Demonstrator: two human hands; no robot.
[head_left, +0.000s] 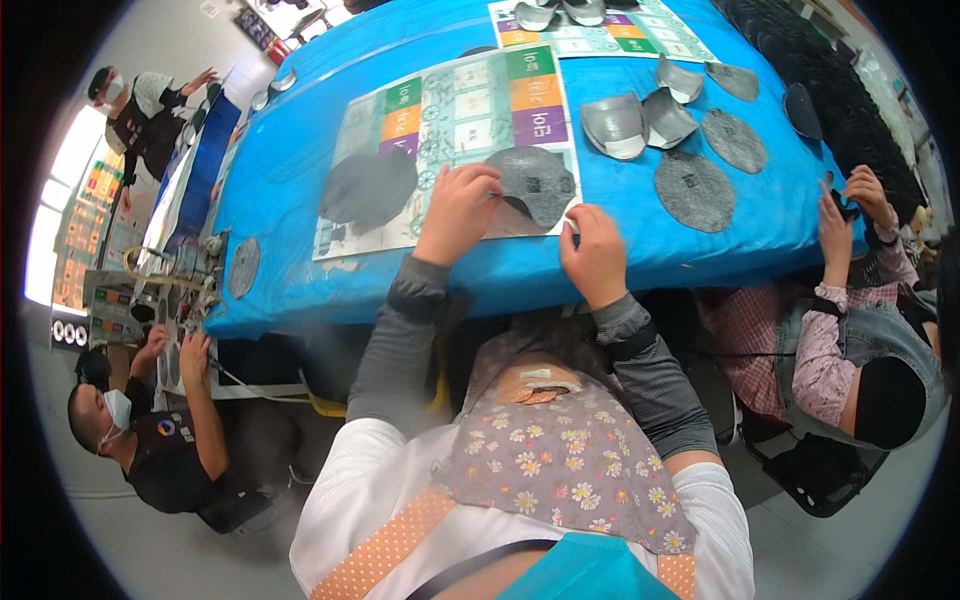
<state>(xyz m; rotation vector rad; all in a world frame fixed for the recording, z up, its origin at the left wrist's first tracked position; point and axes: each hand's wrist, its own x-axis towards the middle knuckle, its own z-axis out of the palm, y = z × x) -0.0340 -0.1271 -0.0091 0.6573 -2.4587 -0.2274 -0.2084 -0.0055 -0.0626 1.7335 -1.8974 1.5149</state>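
A rounded dark grey felt-like piece [545, 185] with a small dark square mark lies on the printed sheet [450, 130], its near edge curled. My left hand [458, 212] is closed at that piece's left edge, pinching it. Just off its near right edge, my right hand [597, 258] is closed in a pinch; a tiny pale bit shows at the fingertips, too small to name. Left of my left hand lies another dark grey rounded piece [370, 190].
Curved grey shells [614, 127] and flat grey ovals [695, 190] lie to the right on the blue-covered table [400, 285]. Co-workers sit at left and right, and one person stands at the far left. Dark stacked items [840, 90] line the far right edge.
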